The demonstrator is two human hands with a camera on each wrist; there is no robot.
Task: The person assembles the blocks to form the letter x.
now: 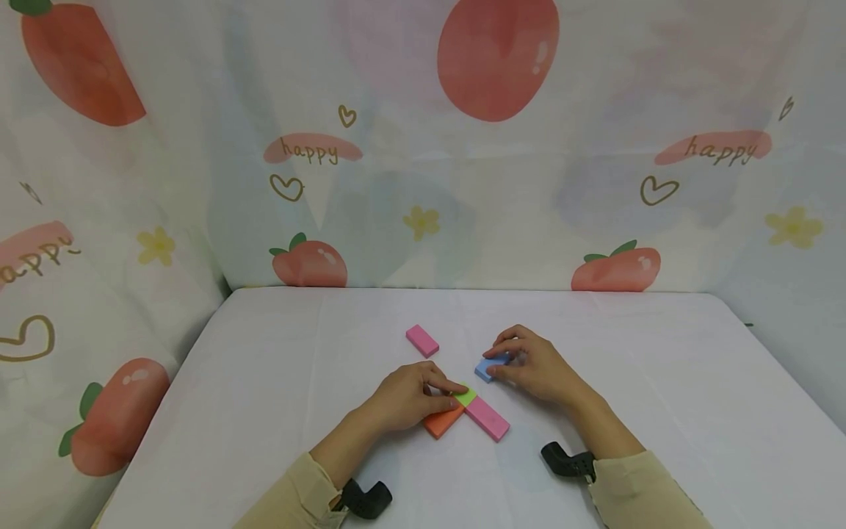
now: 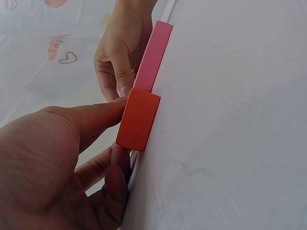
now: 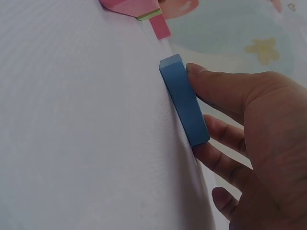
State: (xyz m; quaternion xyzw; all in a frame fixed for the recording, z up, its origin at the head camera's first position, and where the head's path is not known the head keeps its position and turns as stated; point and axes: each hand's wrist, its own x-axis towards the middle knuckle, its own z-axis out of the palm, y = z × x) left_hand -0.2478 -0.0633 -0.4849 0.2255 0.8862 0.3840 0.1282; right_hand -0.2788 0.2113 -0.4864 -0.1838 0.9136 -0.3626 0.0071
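Note:
On the white table, an orange block (image 1: 443, 422), a small green block (image 1: 466, 397) and a pink block (image 1: 487, 419) lie together in an angled shape. My left hand (image 1: 413, 397) holds the orange block, its thumb against the block and an index fingertip at the green one. In the left wrist view the orange block (image 2: 139, 120) sits between thumb and curled fingers. To the right, my right hand (image 1: 538, 367) pinches a blue block (image 1: 490, 366), apart from the others. The right wrist view shows the blue block (image 3: 184, 100) at the thumb and fingertips, low over the table.
A second pink block (image 1: 422, 341) lies alone farther back, beyond the left hand. A patterned cloth (image 1: 463, 184) hangs behind the table (image 1: 277, 411) and along its sides. Black wrist bands (image 1: 366, 499) show at both cuffs.

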